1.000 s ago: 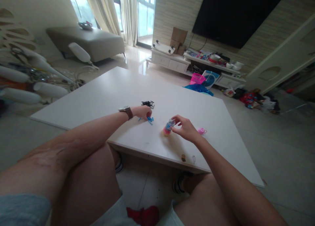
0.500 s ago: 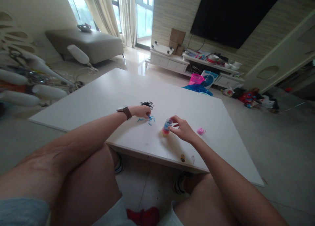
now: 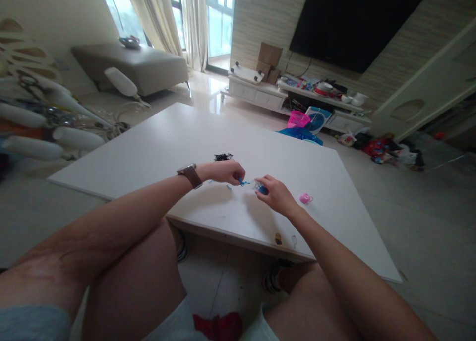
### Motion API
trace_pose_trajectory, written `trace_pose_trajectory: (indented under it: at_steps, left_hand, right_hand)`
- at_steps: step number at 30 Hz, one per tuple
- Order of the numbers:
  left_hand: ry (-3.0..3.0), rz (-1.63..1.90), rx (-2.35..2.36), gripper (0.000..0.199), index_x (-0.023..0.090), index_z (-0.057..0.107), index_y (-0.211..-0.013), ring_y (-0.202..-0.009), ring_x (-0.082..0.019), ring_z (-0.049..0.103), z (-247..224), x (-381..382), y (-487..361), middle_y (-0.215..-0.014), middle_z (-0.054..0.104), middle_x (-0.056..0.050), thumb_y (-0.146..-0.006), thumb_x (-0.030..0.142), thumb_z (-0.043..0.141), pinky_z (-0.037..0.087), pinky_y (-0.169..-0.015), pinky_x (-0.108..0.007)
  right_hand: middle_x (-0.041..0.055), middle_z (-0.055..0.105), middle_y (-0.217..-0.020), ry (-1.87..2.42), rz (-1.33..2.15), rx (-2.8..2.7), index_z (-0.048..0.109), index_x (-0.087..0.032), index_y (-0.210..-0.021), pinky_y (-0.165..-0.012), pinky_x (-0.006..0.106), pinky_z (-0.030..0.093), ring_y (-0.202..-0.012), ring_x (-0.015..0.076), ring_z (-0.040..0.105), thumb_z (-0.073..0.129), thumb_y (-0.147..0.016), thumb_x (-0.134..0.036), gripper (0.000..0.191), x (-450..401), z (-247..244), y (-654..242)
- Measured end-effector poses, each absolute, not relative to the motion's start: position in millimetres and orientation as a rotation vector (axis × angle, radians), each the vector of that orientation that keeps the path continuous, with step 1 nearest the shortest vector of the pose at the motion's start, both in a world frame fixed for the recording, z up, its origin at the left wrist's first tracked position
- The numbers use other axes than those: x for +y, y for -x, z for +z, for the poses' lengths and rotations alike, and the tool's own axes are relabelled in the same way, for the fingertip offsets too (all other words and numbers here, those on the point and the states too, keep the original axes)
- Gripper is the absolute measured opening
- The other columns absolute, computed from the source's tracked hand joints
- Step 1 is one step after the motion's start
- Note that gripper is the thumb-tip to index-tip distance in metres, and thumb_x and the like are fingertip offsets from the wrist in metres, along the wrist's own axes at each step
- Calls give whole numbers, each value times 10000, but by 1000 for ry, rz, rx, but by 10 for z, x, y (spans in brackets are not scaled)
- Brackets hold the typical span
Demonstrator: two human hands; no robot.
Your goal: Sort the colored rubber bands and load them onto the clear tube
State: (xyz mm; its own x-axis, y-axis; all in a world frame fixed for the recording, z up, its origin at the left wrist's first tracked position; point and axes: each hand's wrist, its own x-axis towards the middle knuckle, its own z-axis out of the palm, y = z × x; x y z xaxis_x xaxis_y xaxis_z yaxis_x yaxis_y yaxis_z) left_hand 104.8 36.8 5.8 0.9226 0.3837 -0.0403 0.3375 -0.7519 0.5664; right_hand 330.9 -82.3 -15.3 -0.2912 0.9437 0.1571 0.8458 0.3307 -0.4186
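Note:
My left hand, with a watch on its wrist, pinches several small blue bands that dangle from the fingertips. Just right of them is the mouth of a clear small jar, tilted toward the left hand. My right hand is wrapped around this jar and hides most of it; blue shows inside. Under the left hand, a loose blue band lies on the white table. Beyond that hand sits a pile of black bands, partly covered by it.
Right of my right hand lies a small pink toy. Near the front edge are a yellow figurine and a small clear piece. A pink basket stands beyond the table. My knees are under the near edge.
My left hand has picked up blue bands and moved right, to the jar's mouth. My right hand has tipped the jar from upright toward the left hand.

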Motion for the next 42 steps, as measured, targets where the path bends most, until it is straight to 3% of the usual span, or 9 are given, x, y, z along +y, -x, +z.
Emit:
trace_pose_trajectory:
  at_steps: [10,17,23,27,32,38,42]
  left_hand:
    - [-2560,190,570,105,151,731,-810,-601,-103,571,90,140,-1242,-679,678,2,-772,88,656,396,-595,-211]
    - [-2557,418,655,106,158,795,-862,-707,-139,630,42,125,-1374,-824,717,-62,-803,177,709,451,-691,-235]
    - [-2422,477,664,90,145,779,-845,-670,-130,639,73,119,-1362,-703,720,-26,-774,135,725,459,-666,-226]
    - [-2320,546,630,125,128,736,-878,-697,-132,668,138,71,-1330,-734,735,-32,-754,136,749,467,-650,-210]
    - [-2372,546,555,98,126,725,-844,-672,-120,650,165,58,-1315,-728,727,-31,-761,96,681,459,-632,-203]
    - [-2442,550,523,279,134,753,-913,-677,-118,633,193,57,-1310,-738,718,-24,-709,29,595,464,-654,-212]
    - [-2444,566,517,283,129,758,-924,-682,-116,626,218,51,-1303,-752,717,-24,-709,41,597,466,-658,-209]
  right_hand:
    - [71,654,-1059,1603,212,-2347,670,-252,-1249,-826,331,472,-934,224,617,694,-843,-234,408,-856,-121,-3221]
    - [49,658,-977,1607,413,-2067,718,-222,-1148,-774,296,503,-826,178,645,688,-845,-276,309,-832,-149,-3251]
    - [54,679,-974,1544,563,-1926,736,-211,-1097,-753,285,560,-831,174,678,704,-822,-268,283,-803,-181,-3259]
    - [58,690,-976,1534,624,-1883,734,-199,-1092,-755,297,574,-823,174,684,713,-808,-264,292,-813,-170,-3241]
    - [60,708,-979,1523,656,-1857,738,-193,-1047,-732,292,580,-813,173,694,713,-799,-252,257,-815,-177,-3246]
    - [66,737,-996,1528,699,-1789,736,-193,-1043,-731,306,594,-818,184,707,719,-790,-269,264,-808,-183,-3252]
    - [72,747,-994,1526,728,-1756,734,-192,-1041,-718,312,597,-816,190,709,723,-785,-279,271,-811,-173,-3249]
